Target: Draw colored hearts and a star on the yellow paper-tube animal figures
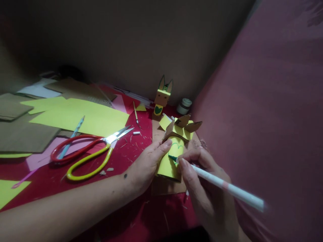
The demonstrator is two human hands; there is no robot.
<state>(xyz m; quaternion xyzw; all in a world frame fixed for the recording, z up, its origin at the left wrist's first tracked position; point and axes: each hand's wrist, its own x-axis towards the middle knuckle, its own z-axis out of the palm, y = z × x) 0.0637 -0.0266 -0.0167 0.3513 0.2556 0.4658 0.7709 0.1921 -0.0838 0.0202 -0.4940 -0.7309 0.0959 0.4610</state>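
Observation:
A paper figure (174,153) with a yellow body and brown cardboard ears lies on its side on a brown card piece (166,186). My left hand (147,164) wraps around its left side, thumb on the yellow paper. My right hand (202,178) pinches a white marker (227,188) with a green tip. The tip touches the yellow body just below a green heart outline. A second, upright figure (162,97) with pointed ears and a green heart stands farther back.
Red and yellow handled scissors (88,151) lie left of my hands on the red surface. Yellow paper sheets (80,117), brown card, a blue pencil (72,136) and scraps sit behind them. A small white jar (184,106) stands by a maroon cushion (264,117) at right.

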